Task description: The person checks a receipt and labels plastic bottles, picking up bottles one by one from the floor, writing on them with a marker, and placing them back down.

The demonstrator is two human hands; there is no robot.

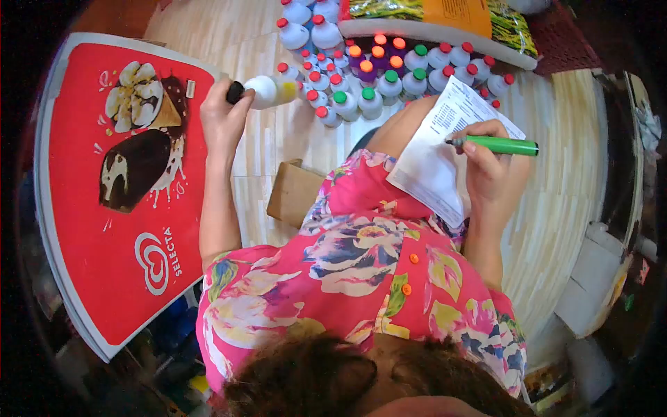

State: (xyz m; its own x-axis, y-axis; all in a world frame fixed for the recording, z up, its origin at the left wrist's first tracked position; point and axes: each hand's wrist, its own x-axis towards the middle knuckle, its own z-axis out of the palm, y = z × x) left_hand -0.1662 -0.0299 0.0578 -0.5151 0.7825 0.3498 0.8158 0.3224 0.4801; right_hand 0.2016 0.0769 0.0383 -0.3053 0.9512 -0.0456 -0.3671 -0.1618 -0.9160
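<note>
My left hand (224,118) grips a white bottle (262,92) by its black cap (235,92). The bottle lies nearly sideways, its base with a yellow patch pointing toward the group of bottles on the floor. My right hand (495,170) is closed around a green marker (511,145), its dark tip at a printed white sheet (432,163). That sheet rests over my leg. Beyond my knees stand several white bottles with red caps (319,81), green caps (368,93) and orange caps on purple bottles (367,67).
A red ice-cream chest lid (139,229) stands close on my left. On the wood-patterned floor (253,156) sits a cardboard box (295,194). A colourful sack (445,21) lies behind the bottles. White boxes (590,278) are at the right.
</note>
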